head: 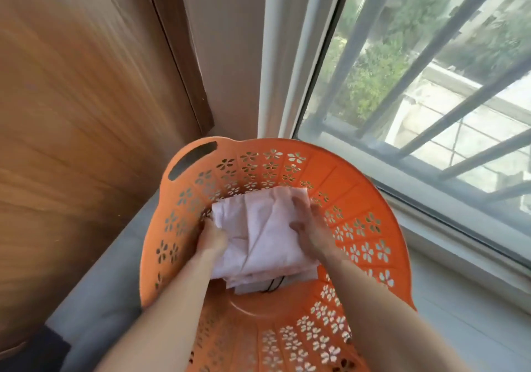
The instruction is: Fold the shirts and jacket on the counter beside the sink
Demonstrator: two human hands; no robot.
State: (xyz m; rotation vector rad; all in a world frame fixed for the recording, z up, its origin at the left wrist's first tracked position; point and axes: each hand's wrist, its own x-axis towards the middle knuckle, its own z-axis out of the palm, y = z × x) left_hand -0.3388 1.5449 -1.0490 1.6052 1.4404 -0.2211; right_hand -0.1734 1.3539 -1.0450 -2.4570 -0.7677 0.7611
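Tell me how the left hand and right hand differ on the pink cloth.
The left hand grips the left edge of the pink cloth, fingers hidden underneath; the right hand lies on top, fingers showing. The right hand reaches further up the cloth than the left hand. Both touch the cloth inside the orange basket.

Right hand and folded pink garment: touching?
Touching. Head view: the right hand lies on top of the folded pink garment, pressed against the cloth, no gap visible.
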